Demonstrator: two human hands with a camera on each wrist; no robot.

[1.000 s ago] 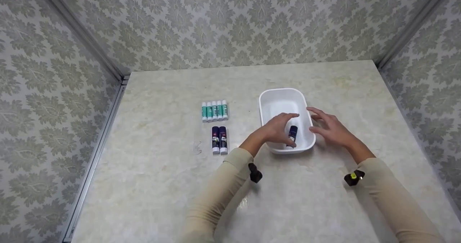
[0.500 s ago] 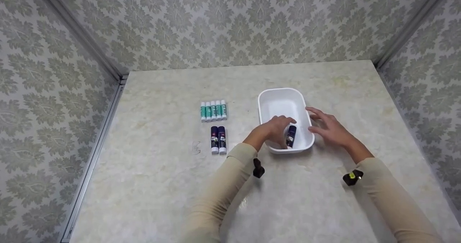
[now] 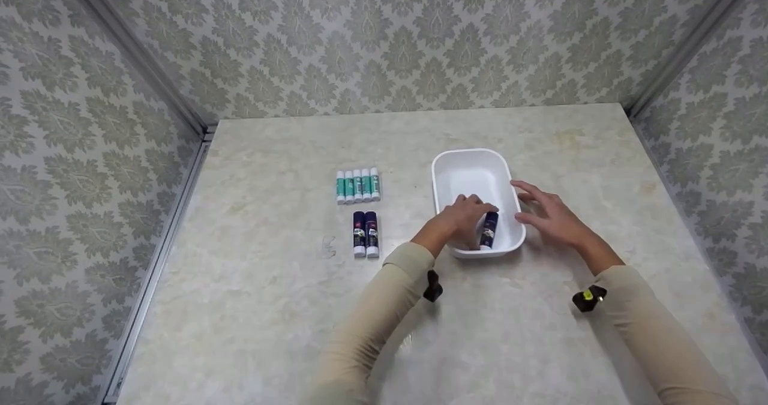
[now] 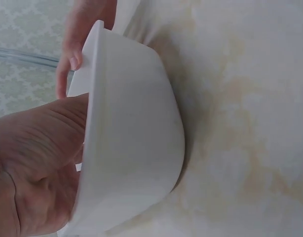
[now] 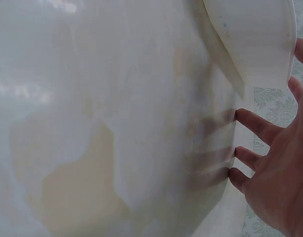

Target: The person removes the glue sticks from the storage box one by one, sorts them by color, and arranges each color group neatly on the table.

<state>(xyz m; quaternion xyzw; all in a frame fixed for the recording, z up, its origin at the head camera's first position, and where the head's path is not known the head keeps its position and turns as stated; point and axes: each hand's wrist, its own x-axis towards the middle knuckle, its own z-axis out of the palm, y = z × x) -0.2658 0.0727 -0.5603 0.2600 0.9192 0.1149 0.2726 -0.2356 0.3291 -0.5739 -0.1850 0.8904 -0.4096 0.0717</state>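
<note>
In the head view my left hand (image 3: 459, 219) reaches inside a white plastic tub (image 3: 471, 152). Its fingertips lie at the upper end of a dark blue glue stick (image 3: 488, 232) on the tub floor; the thumb is mostly hidden. The left wrist view shows my left hand (image 4: 40, 163) over the rim, its fingers concealed by the tub wall (image 4: 134, 128). My right hand (image 3: 552, 216) has spread fingers against the tub's right side. Several fingertips of that right hand (image 5: 275, 168) meet the table in the right wrist view, with others at the tub's rim.
Left of the tub, two dark blue glue sticks (image 3: 365, 234) lie side by side. Behind them is a row of several green-and-white glue sticks (image 3: 357, 185). Patterned walls (image 3: 384, 39) border the pale table (image 3: 252, 285) at the back and sides.
My left hand's thumb has drawn left, away from the glue stick in the tub, and the fingers have lowered. The stick has shifted slightly right. My right hand stays at the tub's side.
</note>
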